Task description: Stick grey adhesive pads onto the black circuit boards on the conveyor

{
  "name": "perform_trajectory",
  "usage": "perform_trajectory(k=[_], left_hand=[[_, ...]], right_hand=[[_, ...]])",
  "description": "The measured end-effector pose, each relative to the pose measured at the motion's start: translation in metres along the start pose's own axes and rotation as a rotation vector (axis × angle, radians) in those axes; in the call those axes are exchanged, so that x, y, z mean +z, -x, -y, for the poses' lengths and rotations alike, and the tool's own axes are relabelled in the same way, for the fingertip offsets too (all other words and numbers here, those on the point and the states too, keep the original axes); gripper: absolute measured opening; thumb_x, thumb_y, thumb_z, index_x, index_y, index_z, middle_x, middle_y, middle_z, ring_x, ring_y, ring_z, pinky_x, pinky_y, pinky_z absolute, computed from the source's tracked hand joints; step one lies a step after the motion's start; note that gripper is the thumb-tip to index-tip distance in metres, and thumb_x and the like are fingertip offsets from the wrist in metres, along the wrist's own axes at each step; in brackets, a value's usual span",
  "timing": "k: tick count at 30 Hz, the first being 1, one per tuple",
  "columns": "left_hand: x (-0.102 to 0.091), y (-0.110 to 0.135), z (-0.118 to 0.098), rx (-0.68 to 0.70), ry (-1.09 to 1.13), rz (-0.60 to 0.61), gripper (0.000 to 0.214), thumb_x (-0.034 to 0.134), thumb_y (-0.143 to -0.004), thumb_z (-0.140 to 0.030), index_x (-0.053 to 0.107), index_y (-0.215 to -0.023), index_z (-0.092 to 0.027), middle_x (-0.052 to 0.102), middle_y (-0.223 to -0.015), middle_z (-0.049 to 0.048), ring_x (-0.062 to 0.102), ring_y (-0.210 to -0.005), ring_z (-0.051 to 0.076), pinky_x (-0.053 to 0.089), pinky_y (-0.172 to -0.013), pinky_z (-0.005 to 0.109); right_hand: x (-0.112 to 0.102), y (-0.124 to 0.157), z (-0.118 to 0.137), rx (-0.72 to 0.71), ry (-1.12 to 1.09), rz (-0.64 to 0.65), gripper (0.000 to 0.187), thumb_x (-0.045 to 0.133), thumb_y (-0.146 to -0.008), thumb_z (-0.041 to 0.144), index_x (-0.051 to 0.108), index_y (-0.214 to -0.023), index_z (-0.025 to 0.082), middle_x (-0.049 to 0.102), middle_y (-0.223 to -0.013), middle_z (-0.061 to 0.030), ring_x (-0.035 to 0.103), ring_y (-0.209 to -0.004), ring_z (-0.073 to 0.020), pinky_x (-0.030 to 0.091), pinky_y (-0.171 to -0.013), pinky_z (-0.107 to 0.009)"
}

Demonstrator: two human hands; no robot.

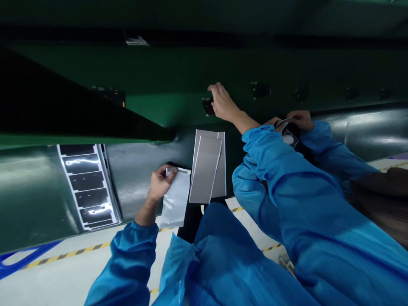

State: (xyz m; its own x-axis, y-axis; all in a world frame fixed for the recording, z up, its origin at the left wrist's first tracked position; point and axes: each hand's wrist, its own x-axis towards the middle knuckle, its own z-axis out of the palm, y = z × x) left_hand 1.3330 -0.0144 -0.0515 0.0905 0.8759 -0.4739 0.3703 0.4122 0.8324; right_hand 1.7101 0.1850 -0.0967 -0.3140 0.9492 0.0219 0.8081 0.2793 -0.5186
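Observation:
Low in the middle of the head view, my left hand (161, 182) pinches the top edge of a white backing sheet (175, 204). A narrow grey strip runs along that edge, and the rest of the sheet hangs down over the table's front edge. My right hand (223, 103) reaches forward over the green surface, its fingers curled on the right side of a small flat black part (208, 107). The thumb is hidden. Grey sheets with white borders (205, 170) lie overlapped between my hands.
A stack of white-framed sheets with black panels (91, 187) lies at left. More black parts (260, 90) sit in a row at right on the green surface (178, 68). Close on my right, a co-worker's hands (299, 120) hold a sheet. A dark panel (79, 102) juts in from the left.

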Motion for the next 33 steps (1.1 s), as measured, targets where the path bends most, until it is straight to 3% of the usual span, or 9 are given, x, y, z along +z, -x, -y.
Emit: perform_trajectory(k=[3,6,8,11,16,24,33], left_hand=[[0.001,-0.001,0.001,0.005,0.001,-0.004,0.031,0.077,-0.072,-0.046,0.073,-0.075,-0.015,0.069,-0.067,0.0032,0.055,-0.061,0.014,0.045,-0.057,0.024],[0.001,0.0,0.002,0.009,0.0,-0.007,0.031,0.076,-0.072,-0.046,0.072,-0.075,-0.016,0.068,-0.067,0.0029,0.055,-0.06,0.014,0.045,-0.056,0.024],[0.001,0.0,0.002,0.008,-0.01,-0.013,0.032,0.076,-0.072,-0.047,0.072,-0.075,-0.016,0.067,-0.067,0.0027,0.054,-0.06,0.014,0.045,-0.056,0.024],[0.001,0.001,0.002,0.002,-0.029,-0.014,0.033,0.076,-0.072,-0.048,0.071,-0.074,-0.016,0.067,-0.067,0.0025,0.055,-0.06,0.014,0.045,-0.056,0.024],[0.002,0.0,0.006,0.006,-0.028,-0.017,0.033,0.077,-0.072,-0.048,0.073,-0.077,-0.016,0.07,-0.07,0.0039,0.058,-0.062,0.015,0.047,-0.058,0.025],[0.003,0.0,0.004,0.02,-0.039,-0.026,0.032,0.076,-0.072,-0.048,0.072,-0.076,-0.016,0.069,-0.068,0.0035,0.056,-0.061,0.015,0.046,-0.057,0.025],[0.004,0.002,0.002,0.039,-0.048,-0.028,0.032,0.076,-0.072,-0.047,0.072,-0.076,-0.016,0.069,-0.068,0.0033,0.056,-0.06,0.014,0.046,-0.056,0.025]], right_hand=[[-0.015,0.004,0.005,0.078,0.008,-0.024,0.043,0.053,-0.108,0.03,0.046,-0.147,0.012,0.046,-0.148,-0.0222,0.049,-0.142,-0.035,0.043,-0.12,-0.062],[-0.024,0.005,0.007,0.112,-0.067,0.061,0.026,0.054,-0.107,0.024,0.058,-0.13,0.013,0.061,-0.122,-0.0143,0.063,-0.113,-0.0251,0.054,-0.105,-0.047],[-0.027,0.004,0.008,0.134,-0.1,0.141,0.015,0.055,-0.105,0.018,0.064,-0.116,0.013,0.065,-0.103,-0.0085,0.063,-0.092,-0.0192,0.054,-0.092,-0.038],[-0.029,0.003,0.009,0.155,-0.092,0.209,0.007,0.059,-0.101,0.011,0.066,-0.102,0.012,0.064,-0.087,-0.0042,0.057,-0.077,-0.0151,0.048,-0.082,-0.032],[-0.031,0.004,0.003,0.168,-0.075,0.233,0.01,0.057,-0.102,0.008,0.066,-0.1,0.012,0.064,-0.087,-0.0045,0.052,-0.074,-0.0141,0.042,-0.081,-0.031],[-0.04,0.008,-0.006,0.214,-0.022,0.283,0.011,0.053,-0.107,0.012,0.063,-0.102,0.012,0.06,-0.088,-0.0034,0.048,-0.073,-0.0132,0.043,-0.082,-0.034],[-0.047,0.011,-0.013,0.297,0.069,0.322,0.009,0.055,-0.107,0.018,0.062,-0.109,0.011,0.065,-0.095,-0.0085,0.056,-0.076,-0.0165,0.048,-0.084,-0.037]])
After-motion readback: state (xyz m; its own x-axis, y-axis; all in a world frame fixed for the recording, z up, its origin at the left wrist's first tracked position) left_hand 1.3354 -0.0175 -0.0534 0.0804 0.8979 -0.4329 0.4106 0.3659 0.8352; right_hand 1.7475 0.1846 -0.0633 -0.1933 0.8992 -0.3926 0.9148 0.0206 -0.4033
